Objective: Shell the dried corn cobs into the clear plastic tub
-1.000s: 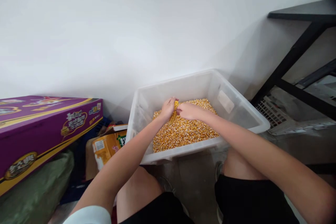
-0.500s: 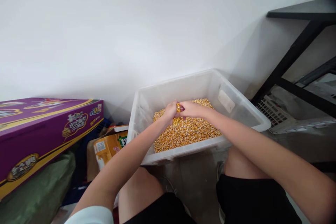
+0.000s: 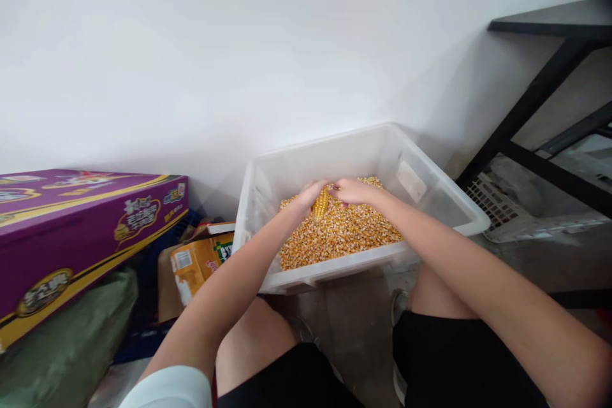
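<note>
My left hand (image 3: 308,197) is shut on a partly shelled yellow corn cob (image 3: 320,204), held over the loose maize kernels (image 3: 349,236). My right hand (image 3: 351,191) is beside it, with its fingertips close to the cob's upper end. I cannot tell whether those fingers grip the cob. The kernels fill the bottom of a translucent plastic bin (image 3: 329,162), and both forearms cross its near rim.
A purple printed cardboard box (image 3: 81,223) lies at left above a green sack (image 3: 67,344). An orange carton (image 3: 198,264) stands by the bin. A black metal table (image 3: 549,27) and a white plastic crate (image 3: 497,204) are at right. A white wall rises behind.
My right hand has drawn slightly right and up from the cob, leaving more of the cob showing. My left hand still holds it over the kernels.
</note>
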Action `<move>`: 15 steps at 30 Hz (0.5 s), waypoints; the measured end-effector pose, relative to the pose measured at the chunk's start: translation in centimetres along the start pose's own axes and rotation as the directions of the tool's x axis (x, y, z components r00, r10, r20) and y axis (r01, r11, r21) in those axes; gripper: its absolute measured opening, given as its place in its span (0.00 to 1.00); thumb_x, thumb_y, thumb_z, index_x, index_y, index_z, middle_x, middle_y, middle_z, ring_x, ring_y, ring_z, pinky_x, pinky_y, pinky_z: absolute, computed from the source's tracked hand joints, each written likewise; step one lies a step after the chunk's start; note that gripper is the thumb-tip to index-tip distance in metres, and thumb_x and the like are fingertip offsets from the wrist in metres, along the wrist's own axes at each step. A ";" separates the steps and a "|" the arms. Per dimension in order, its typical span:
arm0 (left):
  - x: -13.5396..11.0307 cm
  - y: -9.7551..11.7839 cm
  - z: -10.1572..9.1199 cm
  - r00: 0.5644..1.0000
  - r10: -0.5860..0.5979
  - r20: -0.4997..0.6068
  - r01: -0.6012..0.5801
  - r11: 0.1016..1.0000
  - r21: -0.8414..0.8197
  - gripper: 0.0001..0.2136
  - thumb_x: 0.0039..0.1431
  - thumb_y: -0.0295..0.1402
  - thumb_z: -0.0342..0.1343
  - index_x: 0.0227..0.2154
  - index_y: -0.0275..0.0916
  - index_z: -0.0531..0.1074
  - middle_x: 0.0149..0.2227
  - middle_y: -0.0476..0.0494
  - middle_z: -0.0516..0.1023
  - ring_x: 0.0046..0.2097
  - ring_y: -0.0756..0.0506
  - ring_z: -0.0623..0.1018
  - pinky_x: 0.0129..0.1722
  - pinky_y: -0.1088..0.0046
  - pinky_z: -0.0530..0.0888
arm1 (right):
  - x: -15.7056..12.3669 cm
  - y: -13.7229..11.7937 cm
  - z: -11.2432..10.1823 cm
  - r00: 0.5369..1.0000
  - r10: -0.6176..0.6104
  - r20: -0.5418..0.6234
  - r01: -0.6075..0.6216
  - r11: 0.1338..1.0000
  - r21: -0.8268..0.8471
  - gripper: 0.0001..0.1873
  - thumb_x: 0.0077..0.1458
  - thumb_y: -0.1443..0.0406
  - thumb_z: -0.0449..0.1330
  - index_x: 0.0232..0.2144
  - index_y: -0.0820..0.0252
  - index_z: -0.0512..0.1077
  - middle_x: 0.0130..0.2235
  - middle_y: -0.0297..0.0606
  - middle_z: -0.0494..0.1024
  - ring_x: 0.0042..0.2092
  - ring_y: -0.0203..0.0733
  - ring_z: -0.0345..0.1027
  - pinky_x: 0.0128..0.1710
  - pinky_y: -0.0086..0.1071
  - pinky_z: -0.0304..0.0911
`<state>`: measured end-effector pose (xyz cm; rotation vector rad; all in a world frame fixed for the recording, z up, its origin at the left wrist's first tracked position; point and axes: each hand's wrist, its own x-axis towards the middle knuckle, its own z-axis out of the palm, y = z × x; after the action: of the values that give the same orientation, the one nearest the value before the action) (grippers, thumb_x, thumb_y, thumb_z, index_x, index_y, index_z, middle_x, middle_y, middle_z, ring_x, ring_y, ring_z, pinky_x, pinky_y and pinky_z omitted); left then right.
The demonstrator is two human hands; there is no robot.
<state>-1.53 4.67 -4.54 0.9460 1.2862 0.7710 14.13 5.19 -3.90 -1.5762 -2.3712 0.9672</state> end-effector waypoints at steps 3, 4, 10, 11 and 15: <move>-0.4 1.5 -1.6 0.996 0.022 -0.089 -0.020 0.999 0.026 0.41 0.37 0.27 0.69 0.56 0.42 0.56 0.35 0.46 0.73 0.29 0.47 0.75 0.30 0.69 0.73 | 0.1 1.2 -0.6 0.990 0.111 -0.083 -0.121 0.986 -0.114 0.18 0.59 0.55 0.53 0.36 0.64 0.72 0.40 0.51 0.78 0.36 0.45 0.70 0.30 0.30 0.56; -0.6 1.9 -2.1 0.995 0.040 -0.094 -0.037 0.999 0.033 0.43 0.34 0.25 0.69 0.56 0.44 0.55 0.37 0.45 0.72 0.30 0.47 0.75 0.31 0.68 0.74 | 0.1 1.4 -0.9 0.983 0.146 -0.107 -0.156 0.984 -0.086 0.18 0.59 0.55 0.53 0.37 0.64 0.72 0.41 0.51 0.77 0.34 0.44 0.70 0.28 0.30 0.56; -2.2 3.1 -1.6 0.968 0.203 0.144 -0.206 0.979 0.005 0.41 0.38 0.23 0.67 0.56 0.43 0.54 0.39 0.44 0.71 0.38 0.46 0.76 0.42 0.63 0.73 | -0.9 -0.4 -0.9 0.978 0.203 0.054 -0.198 0.803 0.562 0.29 0.58 0.41 0.43 0.46 0.54 0.64 0.26 0.34 0.72 0.15 0.31 0.48 0.16 0.26 0.43; -2.4 3.0 -1.0 0.954 0.238 0.185 -0.247 0.969 0.028 0.40 0.41 0.24 0.66 0.57 0.41 0.53 0.39 0.44 0.72 0.39 0.45 0.76 0.45 0.62 0.72 | -1.0 -1.0 -0.7 0.975 0.200 0.095 -0.216 0.762 0.610 0.31 0.56 0.38 0.42 0.43 0.55 0.65 0.22 0.32 0.68 0.15 0.31 0.46 0.15 0.25 0.41; -3.0 3.0 0.7 0.890 0.371 0.263 -0.411 0.905 0.113 0.36 0.47 0.25 0.60 0.60 0.38 0.52 0.42 0.40 0.73 0.46 0.45 0.75 0.55 0.61 0.65 | -1.1 -2.2 0.0 0.975 0.187 0.121 -0.214 0.641 0.737 0.35 0.48 0.32 0.42 0.35 0.54 0.63 0.14 0.25 0.53 0.14 0.32 0.45 0.14 0.24 0.39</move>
<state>-1.16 3.19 -0.53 1.4191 0.9690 0.8387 12.87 3.68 -2.39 -1.4554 -1.4462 1.7328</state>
